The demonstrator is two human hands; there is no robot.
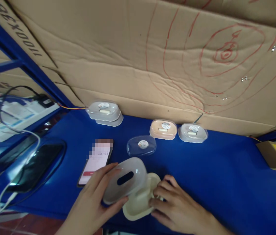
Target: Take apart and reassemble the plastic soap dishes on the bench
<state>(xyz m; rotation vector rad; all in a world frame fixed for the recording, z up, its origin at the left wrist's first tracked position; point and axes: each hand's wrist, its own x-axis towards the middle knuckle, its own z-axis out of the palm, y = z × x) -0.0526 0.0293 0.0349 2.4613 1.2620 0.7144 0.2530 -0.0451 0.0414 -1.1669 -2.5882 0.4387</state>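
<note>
My left hand [99, 192] is wrapped round a translucent whitish lid [134, 173] with a dark oval slot, tilted over the left part of a cream tray [136, 207]. My right hand [169, 204] has its fingers curled over the tray's right side; the fingertips rest at its inner surface, and whether they hold a small piece there is hidden. Just beyond the whitish lid, a clear oval cover [141, 146] with a round sticker lies on the blue table [216, 176].
A lit phone [96, 163] lies left of the lid. Behind stand stacked grey cases [103, 111], a peach case [163, 129] and a grey-white case [193, 133]. Cables, a power strip [23, 119] and a dark phone [37, 168] fill the left; a cardboard box [272, 156] is at right.
</note>
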